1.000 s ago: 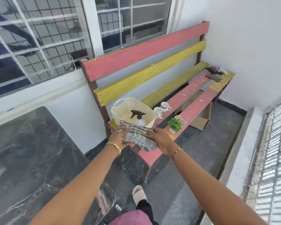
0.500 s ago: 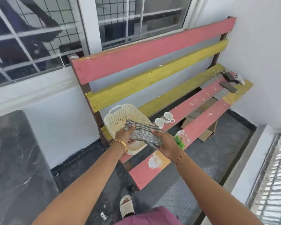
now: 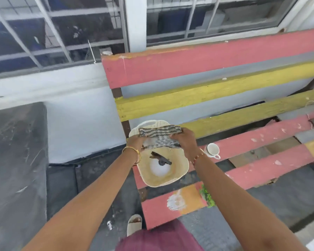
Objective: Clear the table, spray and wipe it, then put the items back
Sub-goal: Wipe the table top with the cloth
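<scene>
A grey striped cloth is stretched between both my hands above a cream plastic basket. My left hand grips its left end and my right hand grips its right end. Inside the basket stands a white spray bottle with a black trigger head. The basket sits at the left end of a red and yellow slatted bench. A white cup stands on a red slat right of the basket. A small green plant is half hidden behind my right forearm.
The dark marble table stands at the left, against the white wall under the barred window. A sandalled foot stands on the dark floor by the bench's near corner. Dark objects lie at the bench's far right end.
I have stepped closer to the bench and now look down into the basket. Both hands carried the cloth forward over the basket; the table slid left in view.
</scene>
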The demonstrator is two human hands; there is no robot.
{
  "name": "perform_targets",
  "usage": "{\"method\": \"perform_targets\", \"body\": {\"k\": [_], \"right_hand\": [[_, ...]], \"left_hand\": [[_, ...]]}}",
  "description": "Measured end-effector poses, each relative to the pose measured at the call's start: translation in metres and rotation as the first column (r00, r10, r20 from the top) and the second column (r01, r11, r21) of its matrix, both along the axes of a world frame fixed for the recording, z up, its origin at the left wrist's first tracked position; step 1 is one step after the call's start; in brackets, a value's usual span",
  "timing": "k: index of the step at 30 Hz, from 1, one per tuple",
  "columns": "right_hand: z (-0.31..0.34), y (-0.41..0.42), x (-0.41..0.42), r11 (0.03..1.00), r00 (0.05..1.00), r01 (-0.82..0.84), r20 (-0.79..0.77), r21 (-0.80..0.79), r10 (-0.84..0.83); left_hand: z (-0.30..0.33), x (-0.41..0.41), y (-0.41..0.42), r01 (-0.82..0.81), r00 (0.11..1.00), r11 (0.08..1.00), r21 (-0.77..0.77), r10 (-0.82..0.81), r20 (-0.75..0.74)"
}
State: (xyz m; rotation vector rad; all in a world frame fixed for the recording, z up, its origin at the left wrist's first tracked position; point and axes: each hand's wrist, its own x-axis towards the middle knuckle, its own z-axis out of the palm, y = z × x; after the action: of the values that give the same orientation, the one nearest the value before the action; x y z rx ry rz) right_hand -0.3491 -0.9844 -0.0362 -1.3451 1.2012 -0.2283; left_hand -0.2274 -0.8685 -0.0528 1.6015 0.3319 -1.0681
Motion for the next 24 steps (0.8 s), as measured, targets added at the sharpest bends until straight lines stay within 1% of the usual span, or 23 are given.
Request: {"method": "perform_targets", "body": {"k": [3,6,10,12,16,19,21,23,24], "right_hand": [[-0.017,-0.018,0.019,0.996,0.994,-0.094,-0.048,-0.004,0.093],[-0.046,-0.034,0.038,0.986,0.981,-0.161,-0.104,0.036,0.164],[-0.076,-0.046,0.054,0.96,0.946,-0.27,-0.169,0.073,0.278],[-0.089,-0.049,0.058,0.95,0.93,-0.293,-0.199,0.105,0.309],[-0.124,-0.052,0.065,0.929,0.912,-0.332,-0.193,0.165,0.361],[-0.144,-0.052,0.067,0.921,0.896,-0.344,-0.228,0.184,0.38],[-0.159,-0.05,0.068,0.904,0.879,-0.366,-0.235,0.221,0.414],[-0.177,-0.048,0.069,0.888,0.861,-0.391,-0.244,0.242,0.446],[-0.185,-0.047,0.068,0.885,0.855,-0.395,-0.253,0.246,0.452]], "left_hand": [[-0.023,0.014,-0.01,0.062,0.996,0.993,0.105,-0.068,0.054],[-0.053,0.024,-0.021,0.058,0.993,0.979,0.194,-0.076,0.086],[-0.085,0.023,-0.033,-0.045,0.999,0.967,0.251,0.044,0.008],[-0.101,0.022,-0.037,-0.043,0.998,0.955,0.294,0.053,-0.026],[-0.132,0.026,-0.044,-0.063,0.996,0.929,0.365,0.082,-0.035],[-0.143,0.027,-0.045,-0.046,0.997,0.924,0.38,0.065,-0.038],[-0.151,0.026,-0.047,-0.006,0.999,0.912,0.409,0.022,-0.035],[-0.154,0.023,-0.047,0.052,0.999,0.891,0.451,-0.052,-0.011],[-0.155,0.022,-0.047,0.101,0.992,0.872,0.478,-0.124,0.017]]}}
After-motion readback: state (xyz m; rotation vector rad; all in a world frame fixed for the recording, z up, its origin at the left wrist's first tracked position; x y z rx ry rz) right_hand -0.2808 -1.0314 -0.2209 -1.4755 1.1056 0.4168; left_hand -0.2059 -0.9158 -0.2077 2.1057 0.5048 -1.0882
